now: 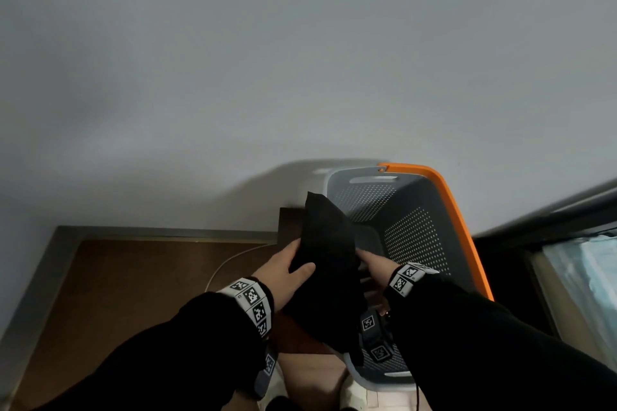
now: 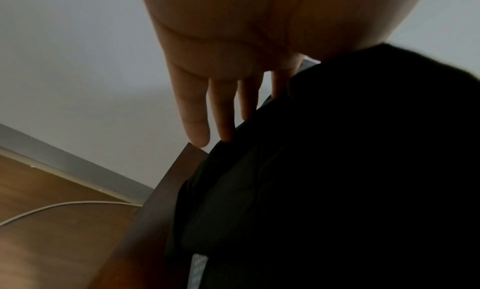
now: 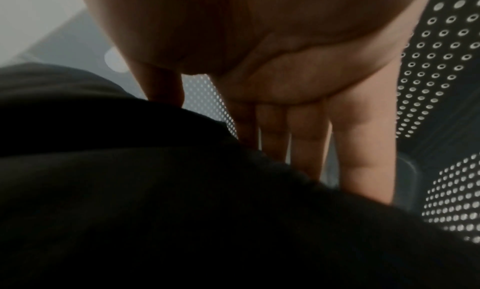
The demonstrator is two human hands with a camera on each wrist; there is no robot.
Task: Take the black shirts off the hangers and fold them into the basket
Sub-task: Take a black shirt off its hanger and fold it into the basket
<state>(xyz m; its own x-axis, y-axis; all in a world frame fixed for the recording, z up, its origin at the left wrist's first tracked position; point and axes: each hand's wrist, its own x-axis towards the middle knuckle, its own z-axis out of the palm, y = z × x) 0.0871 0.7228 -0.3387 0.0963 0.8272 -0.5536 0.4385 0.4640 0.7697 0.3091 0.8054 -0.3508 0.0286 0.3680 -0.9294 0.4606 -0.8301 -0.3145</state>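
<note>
Pale grey wall (image 1: 300, 60) over brown wood floor (image 1: 133, 277) with white cable (image 1: 227, 264) at 9 o'clock of a grey, orange-rimmed basket (image 1: 417, 230); black shirt (image 1: 329, 253) above its near-left rim, left hand (image 1: 287, 272) thumb-pinching it, right hand (image 1: 374, 265) grip indeterminate.

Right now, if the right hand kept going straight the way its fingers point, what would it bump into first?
Probably the inside of the grey basket. The right hand reaches forward alongside the black shirt, and in the right wrist view its straight fingers aim at the basket's far perforated wall or floor; depth is unclear.
</note>
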